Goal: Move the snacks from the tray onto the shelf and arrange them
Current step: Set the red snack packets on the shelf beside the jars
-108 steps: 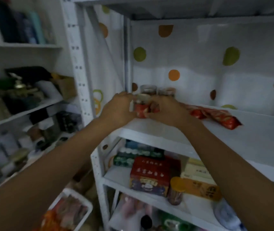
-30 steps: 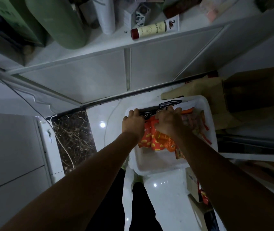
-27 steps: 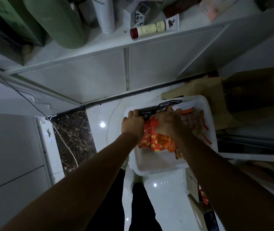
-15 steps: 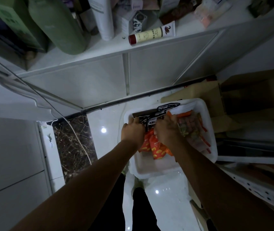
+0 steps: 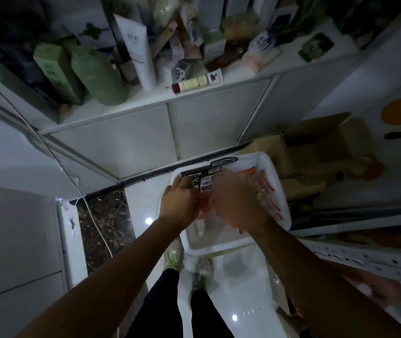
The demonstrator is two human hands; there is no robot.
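Dim light, view straight down. White tray [image 5: 219, 248] sits on the glossy floor [image 5: 238, 293], about 5 o'clock from frame centre, just ahead of the person's shoes [image 5: 174, 261]. The snacks in view all lie in the tray. Dark packets [image 5: 195, 176] are at its 11 o'clock corner. Red and orange packets [image 5: 264, 191] run along its 3 o'clock side.

Left hand [image 5: 180, 203] is over the tray's 9 o'clock rim, fingers curled onto the dark packets, gripping them. Right hand [image 5: 235, 201] is over the tray's middle, smeared by motion; cannot tell whether it grips anything. Between the hands, a white label [image 5: 206, 184] on a packet carries printed Chinese characters, too small to read surely.

Surface [image 5: 160, 92] at 12 o'clock:
- white tube [image 5: 137, 47] standing, lettering blurred
- cream tube [image 5: 195, 83] with red cap, lying flat
- green bottle [image 5: 98, 76]

Cardboard box [image 5: 321, 145] at the tray's 2 o'clock. White perforated shelf rail [image 5: 365, 261] at 4 o'clock.
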